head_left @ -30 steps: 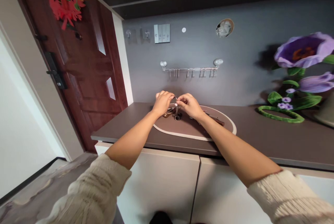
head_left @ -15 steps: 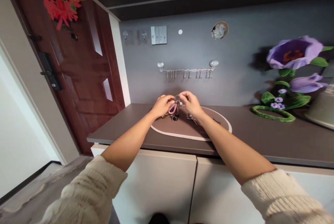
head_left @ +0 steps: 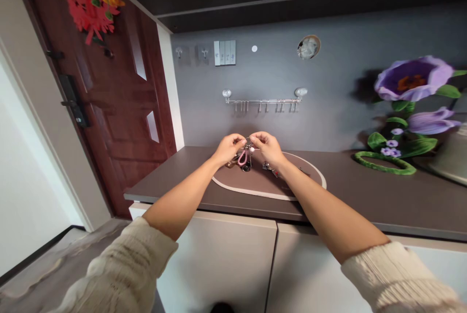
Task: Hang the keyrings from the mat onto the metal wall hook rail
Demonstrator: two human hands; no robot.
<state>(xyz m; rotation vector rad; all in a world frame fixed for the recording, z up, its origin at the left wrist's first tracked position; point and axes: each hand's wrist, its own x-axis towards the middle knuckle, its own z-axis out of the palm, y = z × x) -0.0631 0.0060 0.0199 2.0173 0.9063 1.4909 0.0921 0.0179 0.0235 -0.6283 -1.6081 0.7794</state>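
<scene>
Between my hands hangs a keychain (head_left: 242, 157) with a pink strap loop, a small white bead, dark and metal bits and a thin metal ring at its top. My left hand (head_left: 229, 148) pinches the ring from the left. Thumb and finger of my right hand (head_left: 267, 146) pinch the same ring from the right. Under them lies a brown oval mat (head_left: 255, 184) with a pale rim. More small metal items (head_left: 269, 169), perhaps keys, rest on the mat beside my right wrist. Something brownish shows under my left hand, too small to name.
A clear rail with several hooks (head_left: 263, 101) is fixed to the grey wall behind my hands. Light switches (head_left: 225, 53) sit above it. Purple fabric flowers (head_left: 414, 79) stand at the right on the dark counter (head_left: 350, 196). A dark red door (head_left: 120, 109) is at the left.
My left fingers have moved up from beside the pink strap to the ring, close to my right fingers. The keychain hangs more freely below. The view has shifted slightly.
</scene>
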